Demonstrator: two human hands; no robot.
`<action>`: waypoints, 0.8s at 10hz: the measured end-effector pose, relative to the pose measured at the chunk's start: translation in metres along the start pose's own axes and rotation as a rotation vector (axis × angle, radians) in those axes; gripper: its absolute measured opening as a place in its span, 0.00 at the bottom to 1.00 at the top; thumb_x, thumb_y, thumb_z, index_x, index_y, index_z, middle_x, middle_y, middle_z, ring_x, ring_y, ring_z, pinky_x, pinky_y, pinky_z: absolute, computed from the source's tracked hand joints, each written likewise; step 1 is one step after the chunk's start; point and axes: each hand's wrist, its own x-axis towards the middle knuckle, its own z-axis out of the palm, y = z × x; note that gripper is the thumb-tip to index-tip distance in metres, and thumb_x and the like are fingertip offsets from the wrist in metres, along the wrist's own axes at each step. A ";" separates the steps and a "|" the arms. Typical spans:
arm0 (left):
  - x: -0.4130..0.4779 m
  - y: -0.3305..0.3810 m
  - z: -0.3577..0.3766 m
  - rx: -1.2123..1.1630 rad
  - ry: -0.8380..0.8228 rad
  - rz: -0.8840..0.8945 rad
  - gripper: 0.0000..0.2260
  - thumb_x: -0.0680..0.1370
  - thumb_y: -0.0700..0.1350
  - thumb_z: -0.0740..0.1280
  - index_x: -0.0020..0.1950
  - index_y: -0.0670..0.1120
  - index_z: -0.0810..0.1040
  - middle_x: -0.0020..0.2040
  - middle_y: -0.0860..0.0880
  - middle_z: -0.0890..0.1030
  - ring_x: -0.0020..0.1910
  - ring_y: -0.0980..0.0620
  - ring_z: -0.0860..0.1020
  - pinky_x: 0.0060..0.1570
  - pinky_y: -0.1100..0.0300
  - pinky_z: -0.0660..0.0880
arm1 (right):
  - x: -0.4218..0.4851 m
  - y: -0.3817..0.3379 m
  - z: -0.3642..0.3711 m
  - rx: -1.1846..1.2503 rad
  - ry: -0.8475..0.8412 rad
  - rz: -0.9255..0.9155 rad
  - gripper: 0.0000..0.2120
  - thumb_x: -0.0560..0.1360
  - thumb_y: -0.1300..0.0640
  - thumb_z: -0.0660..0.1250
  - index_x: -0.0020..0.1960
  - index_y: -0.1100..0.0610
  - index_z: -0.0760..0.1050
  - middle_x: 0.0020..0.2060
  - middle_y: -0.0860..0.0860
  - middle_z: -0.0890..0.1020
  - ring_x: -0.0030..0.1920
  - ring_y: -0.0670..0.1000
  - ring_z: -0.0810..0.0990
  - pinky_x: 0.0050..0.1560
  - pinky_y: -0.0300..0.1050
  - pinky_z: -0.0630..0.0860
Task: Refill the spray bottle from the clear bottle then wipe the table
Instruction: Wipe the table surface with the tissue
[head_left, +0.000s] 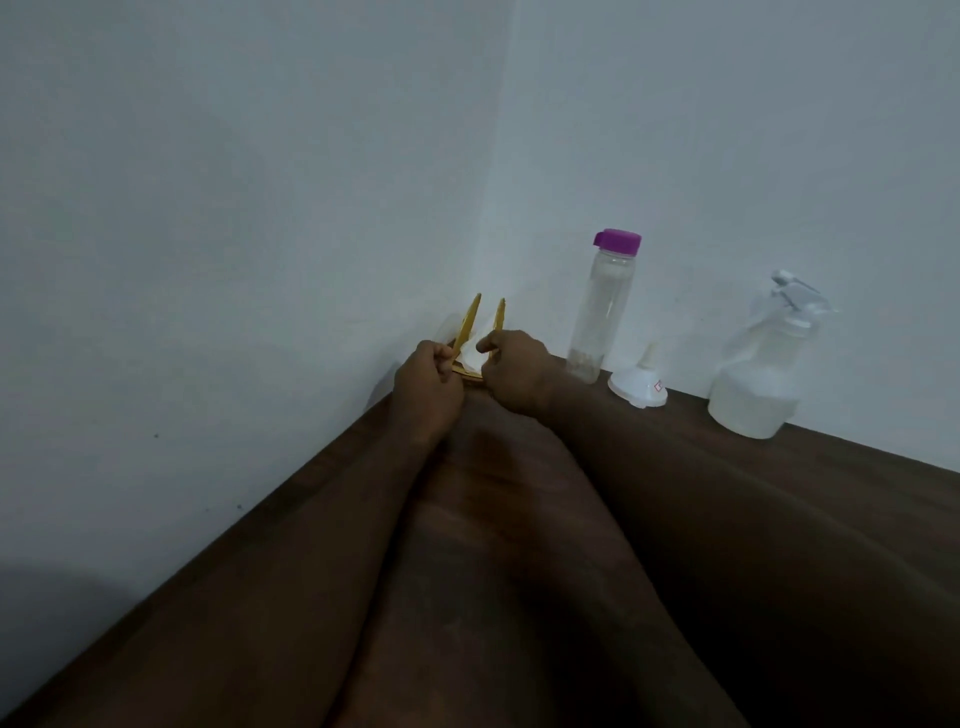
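Two bare forearms stretch forward from the bottom of the view over a dark brown wooden table (779, 519) that fits into the corner of two pale walls. At the far corner, the left hand (428, 387) has its fingers curled in a grip on the edge of a yellow napkin holder (475, 332), while the right hand (511, 371) pinches a white paper napkin (474, 354) standing between the holder's two upright yellow sides. Along the back wall to the right stands the clear bottle (602, 306), upright with its purple cap on and near the right hand. Just beside it lies a small white funnel (640, 382), mouth down, spout pointing up. Further right, well apart from both hands, the translucent spray bottle (763, 374) stands upright against the wall, its white trigger head in place.
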 end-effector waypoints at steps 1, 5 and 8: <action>0.002 0.000 -0.001 -0.051 -0.026 0.000 0.12 0.78 0.35 0.63 0.62 0.39 0.74 0.57 0.43 0.79 0.54 0.50 0.77 0.50 0.63 0.72 | 0.017 -0.010 0.009 0.120 0.016 0.100 0.19 0.77 0.66 0.60 0.68 0.64 0.71 0.64 0.62 0.76 0.57 0.61 0.81 0.59 0.56 0.78; 0.009 -0.003 0.002 0.043 -0.064 -0.014 0.16 0.77 0.36 0.64 0.64 0.38 0.73 0.61 0.40 0.77 0.59 0.43 0.76 0.54 0.59 0.70 | 0.037 -0.041 0.029 0.413 -0.041 0.315 0.16 0.79 0.63 0.62 0.65 0.66 0.73 0.58 0.62 0.79 0.53 0.59 0.80 0.43 0.45 0.74; 0.006 -0.001 0.000 -0.022 -0.092 0.019 0.16 0.77 0.36 0.63 0.65 0.40 0.74 0.60 0.41 0.78 0.57 0.45 0.77 0.51 0.62 0.69 | 0.042 -0.024 0.034 0.200 0.036 0.240 0.15 0.78 0.63 0.61 0.35 0.55 0.62 0.34 0.50 0.68 0.32 0.49 0.70 0.25 0.40 0.69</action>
